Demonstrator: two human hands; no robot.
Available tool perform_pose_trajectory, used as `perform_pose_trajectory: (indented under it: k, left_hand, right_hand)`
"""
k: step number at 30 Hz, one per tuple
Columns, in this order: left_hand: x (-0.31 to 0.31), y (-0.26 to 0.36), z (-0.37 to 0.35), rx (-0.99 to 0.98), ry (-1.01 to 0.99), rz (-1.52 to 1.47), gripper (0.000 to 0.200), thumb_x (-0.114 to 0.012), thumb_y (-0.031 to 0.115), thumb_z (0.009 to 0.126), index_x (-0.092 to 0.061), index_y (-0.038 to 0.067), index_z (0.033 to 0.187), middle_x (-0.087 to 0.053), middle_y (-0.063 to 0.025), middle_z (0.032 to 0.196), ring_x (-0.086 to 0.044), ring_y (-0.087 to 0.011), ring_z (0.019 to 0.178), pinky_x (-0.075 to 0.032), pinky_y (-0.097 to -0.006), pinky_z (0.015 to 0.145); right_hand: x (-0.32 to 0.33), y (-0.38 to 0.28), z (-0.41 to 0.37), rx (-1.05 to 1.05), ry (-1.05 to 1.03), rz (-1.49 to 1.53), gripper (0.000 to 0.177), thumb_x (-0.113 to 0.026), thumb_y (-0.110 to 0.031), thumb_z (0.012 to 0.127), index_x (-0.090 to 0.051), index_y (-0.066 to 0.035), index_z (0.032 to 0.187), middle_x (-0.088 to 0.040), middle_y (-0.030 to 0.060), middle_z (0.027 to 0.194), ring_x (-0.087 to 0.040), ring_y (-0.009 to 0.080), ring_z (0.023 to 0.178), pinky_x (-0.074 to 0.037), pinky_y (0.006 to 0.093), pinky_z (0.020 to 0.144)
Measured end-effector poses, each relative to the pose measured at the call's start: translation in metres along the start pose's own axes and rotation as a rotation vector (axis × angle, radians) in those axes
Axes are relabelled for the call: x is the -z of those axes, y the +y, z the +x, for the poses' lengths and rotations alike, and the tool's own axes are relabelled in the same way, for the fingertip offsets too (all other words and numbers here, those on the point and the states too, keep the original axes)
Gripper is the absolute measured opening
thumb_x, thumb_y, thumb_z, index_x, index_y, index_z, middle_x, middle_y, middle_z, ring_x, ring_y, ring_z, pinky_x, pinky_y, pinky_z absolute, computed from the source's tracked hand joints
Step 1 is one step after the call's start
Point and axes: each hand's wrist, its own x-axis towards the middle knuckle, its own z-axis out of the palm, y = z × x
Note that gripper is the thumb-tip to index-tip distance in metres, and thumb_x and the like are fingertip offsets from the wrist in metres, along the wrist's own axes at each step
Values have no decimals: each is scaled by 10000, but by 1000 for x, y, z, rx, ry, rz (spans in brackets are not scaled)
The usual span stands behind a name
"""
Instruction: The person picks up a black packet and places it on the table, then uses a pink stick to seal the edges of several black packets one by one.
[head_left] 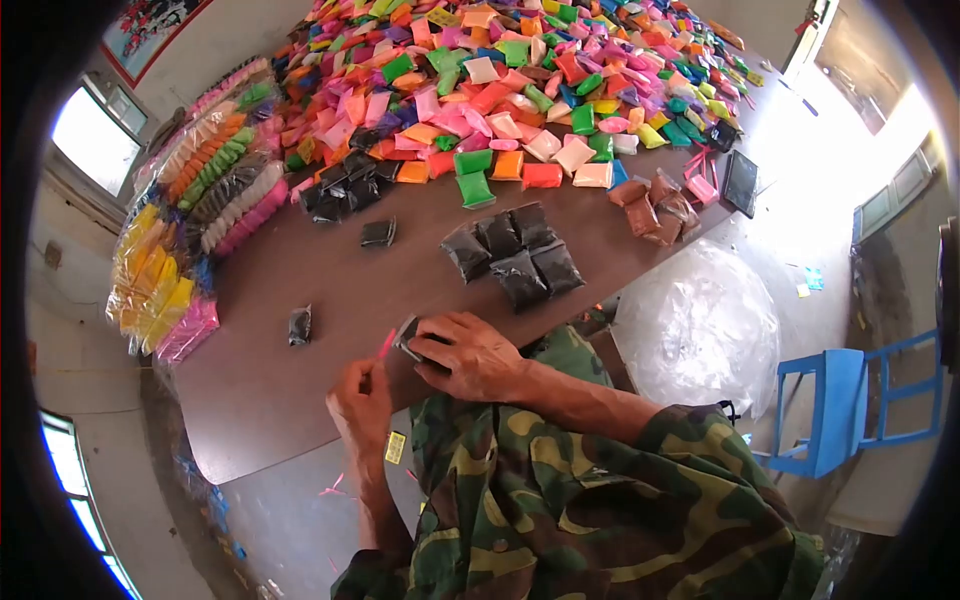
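Near the table's front edge, my right hand (468, 357) is closed round a small black packet (406, 336), whose end sticks out past the fingers. My left hand (360, 398), just to the left, pinches a thin pink strip (387, 344) that reaches up beside the packet. Several black packets (519, 279) lie together in a block above my right hand. One black packet (300, 326) lies alone to the left, and another (378, 233) lies farther back.
A large heap of colourful packets (480, 70) covers the table's far side. Bagged rows of packets (155, 280) stand along the left edge. Brown packets (655, 208) and a dark device (740, 183) lie at the right. A clear plastic bag (700, 325) and a blue chair (838, 410) are beyond the table.
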Motion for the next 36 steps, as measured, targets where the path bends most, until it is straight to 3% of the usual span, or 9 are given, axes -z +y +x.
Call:
perform_pose_trajectory:
  k: [3, 9, 13, 19, 22, 25, 28, 31, 36]
  left_hand:
    - [-17, -5, -8, -108, -18, -7, 101, -792, 105, 987, -760, 23, 939, -696, -142, 700, -685, -214, 598, -520, -391, 586]
    - [-4, -15, 8, 81, -52, 41, 60, -787, 87, 977, -767, 34, 956, -725, -148, 750, -698, -237, 613, -538, -388, 607]
    - [-7, 6, -1, -131, -76, -38, 61, -768, 80, 984, -761, 33, 945, -716, -138, 741, -694, -234, 604, -534, -392, 600]
    - [-8, -9, 18, -43, -96, 106, 56, -792, 74, 964, -759, 41, 934, -719, -148, 762, -721, -296, 645, -551, -404, 621]
    - [-4, 10, 13, -64, -68, -55, 73, -799, 101, 966, -761, 45, 939, -718, -151, 766, -723, -323, 661, -544, -416, 617]
    - [-8, 16, 7, -114, -136, -4, 113, -792, 129, 989, -791, 16, 1000, -733, -130, 760, -698, -223, 634, -539, -376, 633]
    - [-15, -10, 17, -103, -81, 175, 59, -804, 85, 959, -765, 45, 941, -733, -143, 779, -727, -305, 654, -545, -411, 615]
    - [-6, -10, 21, 34, -104, 76, 56, -796, 98, 965, -773, 50, 947, -736, -142, 781, -739, -303, 664, -554, -408, 626]
    - [-4, 15, 5, -67, -103, -19, 120, -786, 138, 992, -792, 18, 997, -760, -136, 784, -714, -213, 651, -558, -369, 653]
  right_hand:
    - [3, 1, 3, 0, -17, -3, 366, -844, -189, 892, -728, -86, 1224, -665, 105, 1192, -694, 331, 1082, -567, 461, 977]
    - [6, -1, 3, -22, -32, 23, 355, -840, -177, 896, -728, -76, 1218, -662, 112, 1192, -685, 338, 1105, -564, 466, 983]
    - [8, -2, 7, 1, -12, 43, 344, -841, -174, 895, -729, -70, 1203, -661, 108, 1191, -681, 340, 1120, -565, 468, 988]
    - [9, -3, 6, -13, -35, 28, 343, -842, -162, 886, -729, -73, 1197, -670, 101, 1195, -688, 338, 1124, -573, 462, 976]
    - [10, -4, 5, -15, -21, 21, 340, -840, -159, 885, -731, -78, 1197, -672, 94, 1186, -694, 337, 1108, -575, 457, 973]
    - [13, -7, 9, -11, 6, 32, 332, -838, -165, 887, -731, -83, 1191, -673, 90, 1169, -698, 337, 1084, -574, 456, 959]
    - [12, -4, 6, -26, -33, 20, 369, -858, -175, 874, -747, -84, 1214, -692, 86, 1183, -706, 326, 1084, -576, 449, 960]
    - [13, -2, 8, -20, -49, 34, 337, -847, -180, 881, -735, -85, 1184, -682, 90, 1170, -700, 333, 1054, -568, 464, 931]
    - [10, -2, 8, -12, -23, 38, 327, -830, -165, 896, -740, -87, 1200, -683, 93, 1191, -706, 338, 1079, -569, 470, 971]
